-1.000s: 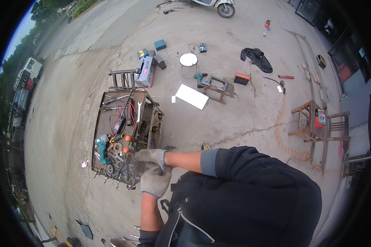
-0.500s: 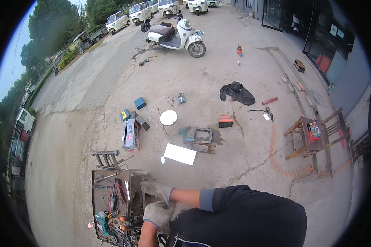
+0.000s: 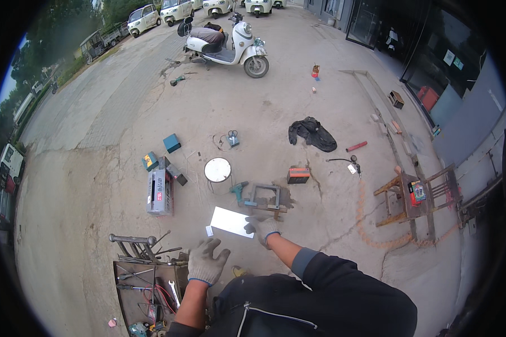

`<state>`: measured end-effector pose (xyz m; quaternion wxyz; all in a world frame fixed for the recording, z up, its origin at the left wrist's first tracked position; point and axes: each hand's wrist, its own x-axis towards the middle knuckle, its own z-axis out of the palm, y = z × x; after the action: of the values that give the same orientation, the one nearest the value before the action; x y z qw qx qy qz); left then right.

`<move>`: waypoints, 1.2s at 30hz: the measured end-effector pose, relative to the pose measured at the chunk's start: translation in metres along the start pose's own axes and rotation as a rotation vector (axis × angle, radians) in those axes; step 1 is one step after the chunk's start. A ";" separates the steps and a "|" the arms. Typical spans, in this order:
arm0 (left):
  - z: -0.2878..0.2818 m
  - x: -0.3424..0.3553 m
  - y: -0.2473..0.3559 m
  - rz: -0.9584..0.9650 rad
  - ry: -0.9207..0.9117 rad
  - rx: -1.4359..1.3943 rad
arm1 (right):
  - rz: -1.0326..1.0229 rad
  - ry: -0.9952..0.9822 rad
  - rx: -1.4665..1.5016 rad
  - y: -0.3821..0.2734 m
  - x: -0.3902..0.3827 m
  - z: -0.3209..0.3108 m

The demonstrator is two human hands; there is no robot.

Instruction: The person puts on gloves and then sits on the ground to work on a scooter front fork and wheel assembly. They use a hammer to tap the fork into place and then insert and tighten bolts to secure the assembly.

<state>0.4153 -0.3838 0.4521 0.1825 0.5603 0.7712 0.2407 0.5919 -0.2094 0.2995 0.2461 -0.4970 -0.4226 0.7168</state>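
Note:
My left hand (image 3: 207, 263), in a pale work glove, is held above the right edge of the tool tray (image 3: 134, 268), fingers spread and nothing in it. In a matching glove, my right hand (image 3: 262, 229) reaches over the right end of a white rectangular sheet (image 3: 229, 221) with its fingers apart. Whether it touches the sheet is unclear. Just beyond lie a grey metal frame (image 3: 266, 187) on wood and a teal power drill (image 3: 239, 191). The tray carries an open-end wrench (image 3: 174, 293), a red cable and several other tools.
A round white-topped stool (image 3: 217, 169), a battery carton (image 3: 160, 192) and an orange-topped battery (image 3: 298, 176) stand ahead. To the right are a wooden chair (image 3: 408, 194) and a coiled orange air hose (image 3: 385, 244). A black jacket (image 3: 314, 135) and a white scooter (image 3: 230, 49) are farther off.
Both hands have left the tool tray's right edge, where they were close together. My right hand went forward to the white sheet; my left hand rose and spread its fingers. The view has shifted.

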 end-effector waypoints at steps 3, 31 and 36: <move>-0.025 0.034 -0.084 -0.254 0.252 0.268 | 0.204 0.376 0.075 0.041 0.051 -0.076; -0.027 0.123 -0.258 -1.298 0.197 0.443 | 0.304 0.074 -0.991 0.237 0.801 -0.052; -0.025 0.119 -0.260 -1.337 0.194 0.437 | 0.506 0.190 -0.106 0.250 0.843 -0.037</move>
<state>0.1632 -0.3411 0.3221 0.1051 -0.0332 0.9933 -0.0342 0.3189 0.3252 -0.3436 0.0714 -0.6639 -0.2971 0.6825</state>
